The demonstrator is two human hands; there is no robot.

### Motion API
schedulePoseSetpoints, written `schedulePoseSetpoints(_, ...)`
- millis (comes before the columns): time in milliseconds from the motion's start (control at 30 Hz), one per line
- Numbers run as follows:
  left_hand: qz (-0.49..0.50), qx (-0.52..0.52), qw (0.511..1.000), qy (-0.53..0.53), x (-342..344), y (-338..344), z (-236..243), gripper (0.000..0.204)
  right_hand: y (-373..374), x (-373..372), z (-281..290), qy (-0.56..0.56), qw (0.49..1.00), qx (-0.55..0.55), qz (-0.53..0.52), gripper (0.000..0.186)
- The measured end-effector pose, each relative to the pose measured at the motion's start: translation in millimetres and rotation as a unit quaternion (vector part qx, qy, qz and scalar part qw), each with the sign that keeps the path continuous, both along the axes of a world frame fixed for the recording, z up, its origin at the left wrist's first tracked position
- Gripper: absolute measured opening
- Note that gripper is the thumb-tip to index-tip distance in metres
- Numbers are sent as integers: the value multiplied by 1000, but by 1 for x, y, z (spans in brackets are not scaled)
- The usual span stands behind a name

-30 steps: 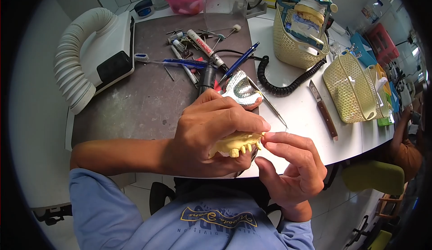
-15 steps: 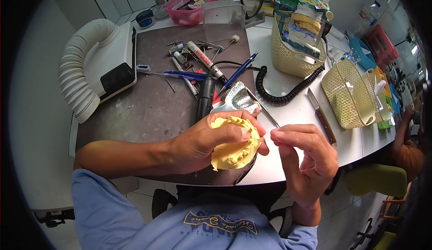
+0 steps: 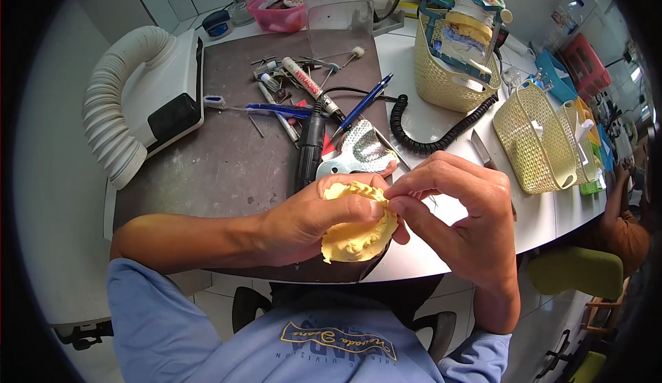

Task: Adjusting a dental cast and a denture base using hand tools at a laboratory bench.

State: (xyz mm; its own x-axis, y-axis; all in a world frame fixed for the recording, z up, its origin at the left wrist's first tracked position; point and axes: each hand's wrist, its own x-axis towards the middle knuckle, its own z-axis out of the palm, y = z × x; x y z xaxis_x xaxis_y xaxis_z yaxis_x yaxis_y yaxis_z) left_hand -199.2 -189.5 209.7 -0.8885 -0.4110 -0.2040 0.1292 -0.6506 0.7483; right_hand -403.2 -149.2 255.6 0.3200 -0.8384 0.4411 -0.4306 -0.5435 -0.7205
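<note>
A yellow dental cast (image 3: 355,242) with a row of teeth around its rim rests in my left hand (image 3: 314,210). The left thumb presses across the inside of the cast, and the fingers wrap behind it. My right hand (image 3: 465,210) meets the cast's right edge with thumb and index fingertip pinched together. Whatever may sit between those fingertips is too small or hidden to make out. Just beyond the left hand lies a perforated metal impression tray (image 3: 362,146), beside a black handpiece (image 3: 311,148). The right hand partly covers a knife (image 3: 481,150).
Pens, a marker (image 3: 303,79), a blue toothbrush (image 3: 276,109) and small burs lie on the dark mat (image 3: 200,190). A white hose unit (image 3: 169,100) stands left. Cream baskets (image 3: 527,142), a coiled black cord (image 3: 424,147) and a pink bin (image 3: 283,17) are around. Another person (image 3: 624,217) sits far right.
My right hand has moved left, bringing its pinched fingertips from beside the cast onto its right edge. The left hand keeps its hold on the cast almost unmoved.
</note>
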Motion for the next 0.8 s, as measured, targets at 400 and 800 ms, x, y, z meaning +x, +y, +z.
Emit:
schedulePoseSetpoints(400, 17, 2, 1000, 17, -3, 3, -8, 52, 4, 0, -8, 22, 999, 10, -25, 14)
schedulePoseSetpoints(800, 36, 14, 999, 25, -2, 3, -8, 36, 5, 2, -10, 27, 999, -18, -36, 13)
